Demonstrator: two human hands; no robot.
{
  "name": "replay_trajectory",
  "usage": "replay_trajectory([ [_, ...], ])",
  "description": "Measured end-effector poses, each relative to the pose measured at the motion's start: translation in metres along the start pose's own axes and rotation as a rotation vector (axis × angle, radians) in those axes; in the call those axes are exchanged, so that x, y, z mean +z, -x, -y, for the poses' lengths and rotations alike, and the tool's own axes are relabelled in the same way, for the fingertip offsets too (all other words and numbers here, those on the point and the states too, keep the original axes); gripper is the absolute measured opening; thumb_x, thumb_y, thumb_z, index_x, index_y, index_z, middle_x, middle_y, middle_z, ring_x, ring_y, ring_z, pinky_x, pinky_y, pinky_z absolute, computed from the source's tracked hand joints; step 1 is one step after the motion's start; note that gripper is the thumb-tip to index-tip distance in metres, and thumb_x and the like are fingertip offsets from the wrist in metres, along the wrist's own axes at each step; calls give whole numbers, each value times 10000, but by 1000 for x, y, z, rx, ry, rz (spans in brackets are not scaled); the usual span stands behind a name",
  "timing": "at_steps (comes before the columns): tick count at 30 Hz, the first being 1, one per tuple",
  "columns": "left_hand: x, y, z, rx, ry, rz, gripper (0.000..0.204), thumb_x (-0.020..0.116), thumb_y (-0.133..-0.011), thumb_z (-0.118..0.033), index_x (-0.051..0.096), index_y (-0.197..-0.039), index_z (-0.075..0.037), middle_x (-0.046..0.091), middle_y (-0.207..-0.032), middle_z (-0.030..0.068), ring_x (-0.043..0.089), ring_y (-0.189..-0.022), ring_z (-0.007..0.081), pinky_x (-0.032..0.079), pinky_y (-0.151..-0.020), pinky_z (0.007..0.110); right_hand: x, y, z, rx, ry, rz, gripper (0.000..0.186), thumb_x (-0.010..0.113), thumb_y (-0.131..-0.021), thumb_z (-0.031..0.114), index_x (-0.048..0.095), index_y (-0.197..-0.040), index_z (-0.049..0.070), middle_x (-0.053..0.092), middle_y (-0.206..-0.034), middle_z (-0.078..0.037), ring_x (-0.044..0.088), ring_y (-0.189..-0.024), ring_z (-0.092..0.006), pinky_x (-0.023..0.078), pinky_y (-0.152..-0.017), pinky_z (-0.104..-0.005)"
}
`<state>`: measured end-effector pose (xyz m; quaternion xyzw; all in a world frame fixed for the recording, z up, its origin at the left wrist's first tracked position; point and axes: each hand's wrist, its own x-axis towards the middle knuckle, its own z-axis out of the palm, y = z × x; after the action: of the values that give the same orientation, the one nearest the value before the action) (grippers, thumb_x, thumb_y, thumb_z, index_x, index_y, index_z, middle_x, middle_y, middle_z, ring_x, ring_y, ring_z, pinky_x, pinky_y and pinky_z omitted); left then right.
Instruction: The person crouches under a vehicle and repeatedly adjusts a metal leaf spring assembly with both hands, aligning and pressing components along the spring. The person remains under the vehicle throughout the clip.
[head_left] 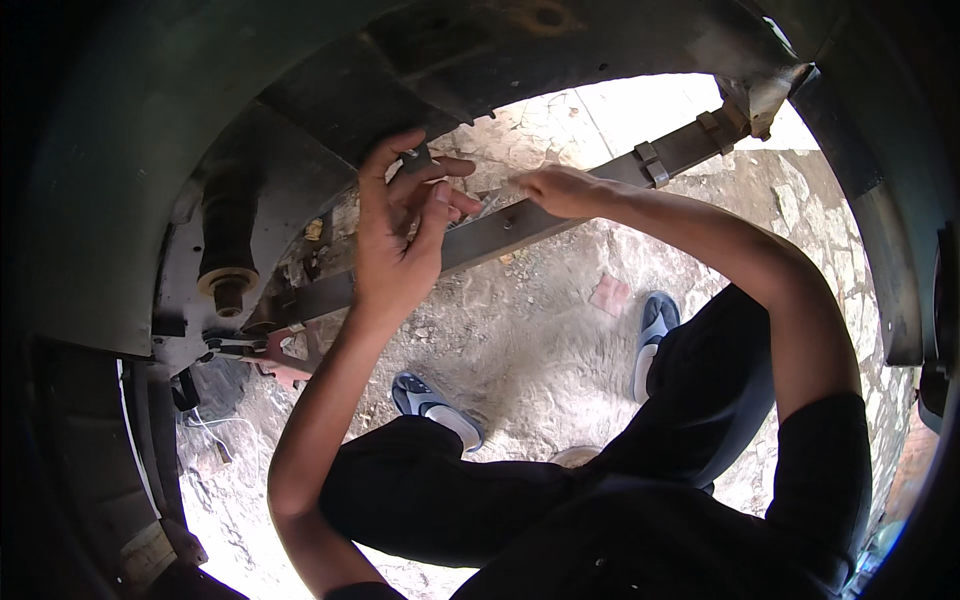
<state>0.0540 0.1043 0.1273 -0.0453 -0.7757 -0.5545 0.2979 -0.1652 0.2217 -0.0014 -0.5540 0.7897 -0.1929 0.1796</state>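
Piece [489,204] at right hand's [562,191] fingertips [528,187] looks blurred.

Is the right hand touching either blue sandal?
No, the right hand is up beside the long metal bar, well apart from both sandals.

Saw a slim, silvery metal piece [488,204] slanting upward to the right, between the fingertips of the left hand [387,230] and the closed right hand [560,190], too blurred to identify further. Noticed also a small, dark-grey, squarish block [417,158] beside the left index finger, slightly tilted, with a bright spot toward upper left; could not tell whether gripped or merely touched.
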Motion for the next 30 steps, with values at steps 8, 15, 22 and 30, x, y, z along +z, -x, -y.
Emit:
replay_trajectory([
  [8,2,-1,10,90,-58,26,464,423,-970,-16,191,-1369,-60,542,-1239,233,657,-915,214,495,-749,265,26,17,4,-451,489,-147,496,419,-959,162,296,-1435,100,292,-1491,-130,324,-1357,-296,305,-1112,-430],
  [15,3,-2,10,154,-74,27,465,411,-974,-23,191,-1381,-56,512,-1289,250,655,-964,243,502,-774,271,54,24,1,-454,765,0,652,525,-902,216,220,-1463,88,277,-1503,-74,266,-1388,-233,289,-1122,-393],
  [22,2,-1,7,73,-25,-10,485,456,-953,-8,237,-1385,-33,583,-1193,180,660,-936,206,494,-773,267,49,23,-3,-413,748,10,697,561,-886,248,214,-1470,91,283,-1503,-69,271,-1385,-241,264,-1131,-411],
  [30,3,-2,8,89,-2,-11,482,464,-955,-20,239,-1381,-29,589,-1175,177,661,-919,204,492,-769,264,51,29,-2,-246,692,-36,718,571,-897,327,216,-1462,63,257,-1511,-118,230,-1407,-257,199,-1161,-419],
])
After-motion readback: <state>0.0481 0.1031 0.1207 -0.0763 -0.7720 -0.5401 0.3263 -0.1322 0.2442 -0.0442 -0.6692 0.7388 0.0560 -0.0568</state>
